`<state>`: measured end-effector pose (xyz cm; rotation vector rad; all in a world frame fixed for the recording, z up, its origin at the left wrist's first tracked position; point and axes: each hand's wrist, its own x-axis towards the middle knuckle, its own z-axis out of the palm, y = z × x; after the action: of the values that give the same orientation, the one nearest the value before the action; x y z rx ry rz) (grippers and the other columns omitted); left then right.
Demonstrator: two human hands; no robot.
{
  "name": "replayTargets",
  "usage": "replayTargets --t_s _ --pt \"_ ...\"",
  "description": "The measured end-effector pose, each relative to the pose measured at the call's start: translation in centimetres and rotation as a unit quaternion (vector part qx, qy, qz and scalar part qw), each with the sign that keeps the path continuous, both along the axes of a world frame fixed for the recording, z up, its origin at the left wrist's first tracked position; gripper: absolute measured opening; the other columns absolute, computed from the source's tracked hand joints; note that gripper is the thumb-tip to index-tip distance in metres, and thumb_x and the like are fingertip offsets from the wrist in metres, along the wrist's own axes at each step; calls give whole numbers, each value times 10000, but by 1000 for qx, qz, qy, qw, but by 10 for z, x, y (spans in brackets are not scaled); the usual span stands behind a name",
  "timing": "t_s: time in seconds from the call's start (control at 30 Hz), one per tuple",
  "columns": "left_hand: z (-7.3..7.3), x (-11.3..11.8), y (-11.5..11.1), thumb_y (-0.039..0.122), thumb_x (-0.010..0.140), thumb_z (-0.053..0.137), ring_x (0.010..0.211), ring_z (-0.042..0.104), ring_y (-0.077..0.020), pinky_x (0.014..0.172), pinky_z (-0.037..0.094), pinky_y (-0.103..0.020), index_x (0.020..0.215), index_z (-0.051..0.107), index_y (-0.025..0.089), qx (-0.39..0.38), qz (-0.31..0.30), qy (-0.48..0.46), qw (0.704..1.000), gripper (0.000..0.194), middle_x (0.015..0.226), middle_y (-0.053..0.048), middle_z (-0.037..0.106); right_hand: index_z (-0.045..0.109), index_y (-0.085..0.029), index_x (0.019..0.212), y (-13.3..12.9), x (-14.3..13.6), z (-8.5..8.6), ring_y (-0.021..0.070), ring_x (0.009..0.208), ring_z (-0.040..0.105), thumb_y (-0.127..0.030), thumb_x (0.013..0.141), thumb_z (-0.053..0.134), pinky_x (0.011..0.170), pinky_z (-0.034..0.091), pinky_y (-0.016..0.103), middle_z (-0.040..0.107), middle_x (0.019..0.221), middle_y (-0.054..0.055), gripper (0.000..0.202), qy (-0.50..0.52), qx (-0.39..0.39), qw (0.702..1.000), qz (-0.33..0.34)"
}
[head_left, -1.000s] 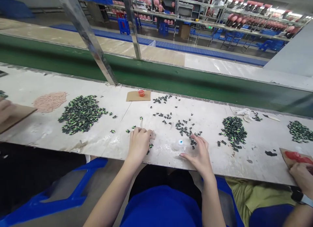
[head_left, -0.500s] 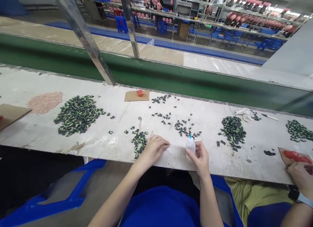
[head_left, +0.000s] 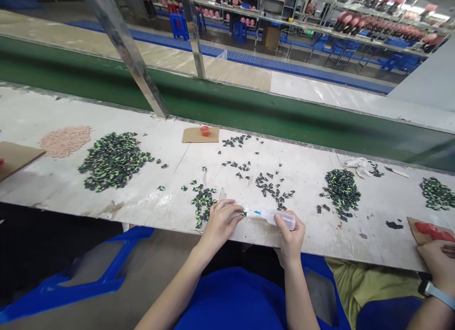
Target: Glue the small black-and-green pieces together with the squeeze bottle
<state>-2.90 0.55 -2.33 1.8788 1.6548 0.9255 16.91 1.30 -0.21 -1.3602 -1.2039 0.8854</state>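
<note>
My right hand (head_left: 292, 231) grips a small clear squeeze bottle (head_left: 280, 219) with a blue nozzle, laid on its side and pointing left. My left hand (head_left: 221, 220) pinches one small black-and-green piece (head_left: 243, 213) right at the nozzle tip, near the front edge of the white worktable (head_left: 149, 202). A small cluster of the same pieces (head_left: 202, 203) lies just left of my left hand. More of them are scattered (head_left: 270, 187) a little beyond both hands.
A large heap of black-green pieces (head_left: 112, 160) and a pink heap (head_left: 66, 140) lie at the left. Another dark heap (head_left: 341, 190) is at the right. A cardboard square with a red cap (head_left: 204, 130) sits by the green conveyor (head_left: 249, 113). Another person's hand (head_left: 439, 263) is at the far right.
My right hand picked up the bottle, then tipped it flat with the nozzle to the left. My left hand left the small cluster and now holds one piece at the nozzle.
</note>
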Motion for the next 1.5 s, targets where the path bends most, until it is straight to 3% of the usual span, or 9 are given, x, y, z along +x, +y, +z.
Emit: replayTargets --t_s 0.1,0.23,0.87,1.5 --pt "-4 0 1 169 806 665 1041 635 -244 930 399 -425 838 686 258 5 13 -10 1000 97 893 0 747 648 -160 640 -1 -6 -2 134 479 514 -426 712 714 445 391 242 596 532 2 284 -25 1 999 -25" --pt "-5 2 1 175 803 668 1012 651 -228 941 389 -421 820 693 261 -2 27 -15 1000 92 883 10 748 659 -161 635 -1 -10 -3 128 471 518 -415 705 729 445 402 236 610 533 2 274 -47 -13 999 3" --pt "6 3 1 182 800 667 1060 635 -250 966 375 -456 809 706 267 -55 32 -15 998 95 887 6 749 648 -165 623 1 -12 -9 121 494 503 -436 721 725 469 387 230 587 533 -9 299 -79 -25 997 11" --pt "5 2 2 194 805 651 1042 637 -252 944 381 -460 805 700 267 -39 27 -10 999 88 889 -7 750 600 -170 583 0 -13 -5 108 462 450 -463 740 696 437 359 224 515 484 -26 346 -112 0 994 -4"
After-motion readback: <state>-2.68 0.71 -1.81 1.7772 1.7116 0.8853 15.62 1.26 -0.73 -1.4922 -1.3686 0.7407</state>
